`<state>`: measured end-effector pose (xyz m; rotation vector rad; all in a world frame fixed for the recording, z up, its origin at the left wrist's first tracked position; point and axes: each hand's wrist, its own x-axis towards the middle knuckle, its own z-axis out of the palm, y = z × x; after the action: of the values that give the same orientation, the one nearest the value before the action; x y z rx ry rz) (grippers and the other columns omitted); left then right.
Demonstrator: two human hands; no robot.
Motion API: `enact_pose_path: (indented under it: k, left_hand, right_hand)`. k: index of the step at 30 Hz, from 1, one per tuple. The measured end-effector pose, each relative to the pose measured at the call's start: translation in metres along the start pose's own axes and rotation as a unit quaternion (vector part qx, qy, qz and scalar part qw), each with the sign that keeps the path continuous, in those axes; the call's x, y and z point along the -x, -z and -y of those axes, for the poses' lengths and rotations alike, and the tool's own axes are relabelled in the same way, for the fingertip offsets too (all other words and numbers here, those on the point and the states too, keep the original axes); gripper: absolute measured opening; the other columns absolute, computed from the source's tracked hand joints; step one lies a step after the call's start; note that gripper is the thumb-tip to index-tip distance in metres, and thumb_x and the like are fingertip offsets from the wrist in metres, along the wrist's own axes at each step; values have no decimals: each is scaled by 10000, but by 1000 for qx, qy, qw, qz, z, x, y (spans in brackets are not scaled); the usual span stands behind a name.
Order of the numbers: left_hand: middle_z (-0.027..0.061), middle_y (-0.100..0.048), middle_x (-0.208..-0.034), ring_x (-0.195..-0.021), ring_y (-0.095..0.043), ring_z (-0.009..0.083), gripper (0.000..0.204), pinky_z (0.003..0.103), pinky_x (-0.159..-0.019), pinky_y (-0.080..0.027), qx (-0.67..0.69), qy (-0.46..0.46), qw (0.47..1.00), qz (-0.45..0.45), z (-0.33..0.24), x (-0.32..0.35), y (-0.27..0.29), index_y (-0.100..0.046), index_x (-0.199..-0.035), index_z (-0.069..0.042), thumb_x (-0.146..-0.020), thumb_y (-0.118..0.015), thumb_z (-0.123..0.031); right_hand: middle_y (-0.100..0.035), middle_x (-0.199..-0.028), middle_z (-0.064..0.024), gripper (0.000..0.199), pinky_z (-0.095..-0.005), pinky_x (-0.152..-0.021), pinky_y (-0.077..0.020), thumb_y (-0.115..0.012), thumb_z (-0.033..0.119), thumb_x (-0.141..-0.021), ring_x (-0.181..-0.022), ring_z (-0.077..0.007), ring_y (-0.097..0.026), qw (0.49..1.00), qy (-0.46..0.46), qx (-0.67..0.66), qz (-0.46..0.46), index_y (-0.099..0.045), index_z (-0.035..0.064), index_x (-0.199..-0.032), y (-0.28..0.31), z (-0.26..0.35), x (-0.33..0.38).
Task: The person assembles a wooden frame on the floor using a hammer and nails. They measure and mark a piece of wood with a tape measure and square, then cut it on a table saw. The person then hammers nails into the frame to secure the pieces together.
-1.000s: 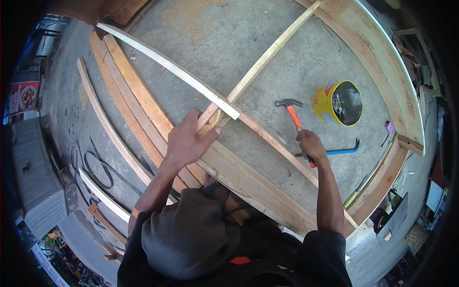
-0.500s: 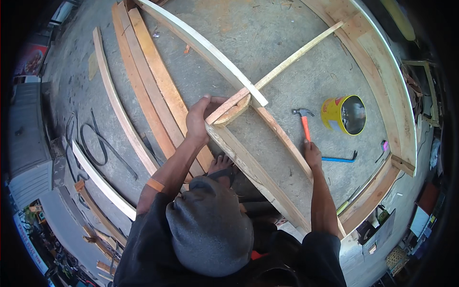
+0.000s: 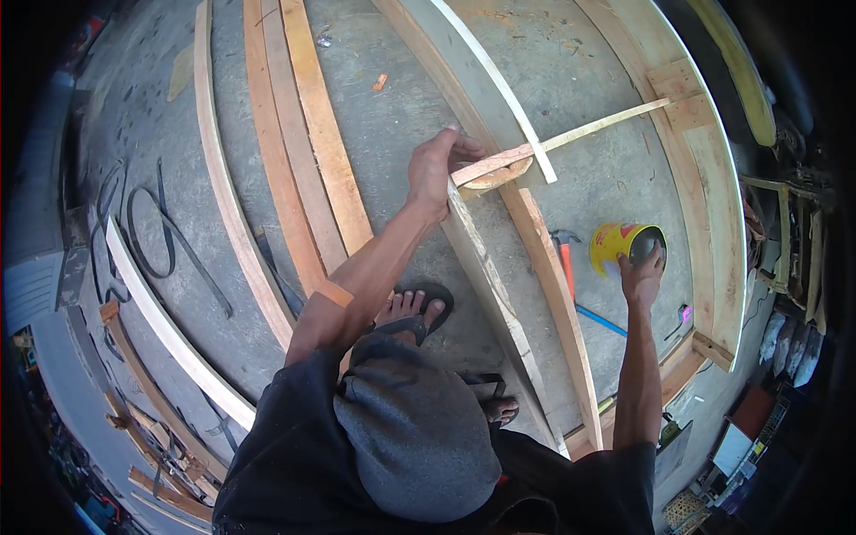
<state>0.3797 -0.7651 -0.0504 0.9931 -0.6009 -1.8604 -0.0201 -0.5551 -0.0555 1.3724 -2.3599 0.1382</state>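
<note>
My left hand [image 3: 435,169] is closed around the end of the wooden frame. There a thin wooden strip [image 3: 504,162] and a rounded wooden block [image 3: 492,180] meet a long wooden board [image 3: 495,308]. Some of its fingers are hidden behind the wood. My right hand [image 3: 640,275] is at the mouth of a yellow can [image 3: 611,242], thumb and fingers apart over the near rim. Its fingertips partly cover the can's dark inside, whose contents I cannot make out. Left of the can lies a claw hammer [image 3: 565,252] with an orange handle, partly behind a wooden board [image 3: 557,294].
Long planks [image 3: 308,116] and a pale strip [image 3: 169,312] lie on the concrete floor at left, beside a black strap [image 3: 169,227]. A blue pry bar [image 3: 602,321] lies near the can. A curved-looking white-edged wooden frame [image 3: 713,178] borders the right side.
My right hand has let go of the hammer, which now lies on the floor, and has moved to the can. My left hand stays on the wood. The whole view has shifted.
</note>
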Motion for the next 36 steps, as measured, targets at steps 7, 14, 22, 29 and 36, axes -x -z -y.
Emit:
enact_pose_path:
  k: [7, 14, 22, 29, 36]
  left_hand:
    - [126, -690, -1059, -1084, -611, 273, 478, 472, -1041, -413, 179, 33, 983, -15, -15, -40, 12, -656, -1075, -47, -1028, -461, -481]
    - [95, -663, -1022, -1047, -601, 249, 349, 459, -991, -439, 151, 38, 975, -156, 1, 21, 66, -630, -1044, -75, -1027, -525, -408]
    - [53, -675, -880, -837, -637, 183, 226, 357, -823, -517, -53, 40, 974, -217, -44, 136, 144, -649, -994, -80, -1037, -558, -282]
    - [59, -698, -907, -833, -653, 180, 216, 351, -811, -521, -69, 65, 971, -220, -22, 187, 145, -657, -1014, -73, -1034, -559, -265]
    - [69, -708, -910, -825, -659, 162, 254, 316, -769, -530, -276, 132, 941, -145, -3, 201, 111, -683, -1042, -34, -1048, -548, -250]
  right_hand:
    - [-760, -1031, -218, 502, -474, -893, -553, -660, 454, -949, -1007, -442, -714, 901, 10, -149, 407, -723, -2, -1149, -1, -4, 3]
    - [-755, -1083, -174, 331, -422, -887, -535, -575, 275, -988, -1029, -332, -704, 852, 17, -198, 484, -674, -28, -1077, -16, -50, 12]
    - [-675, -1162, -357, 634, -527, -968, -533, -664, 306, -914, -1144, -466, -658, 893, -88, -86, 433, -392, -44, -1368, -115, -30, 19]
    - [-759, -871, -176, 95, -382, -636, -614, -714, 73, -742, -727, -282, -733, 775, -239, -278, 514, -738, -15, -767, -83, -42, -1]
    - [-770, -916, -192, 236, -405, -753, -618, -748, 163, -792, -853, -265, -773, 859, -118, -135, 479, -745, -33, -924, -73, -21, 1]
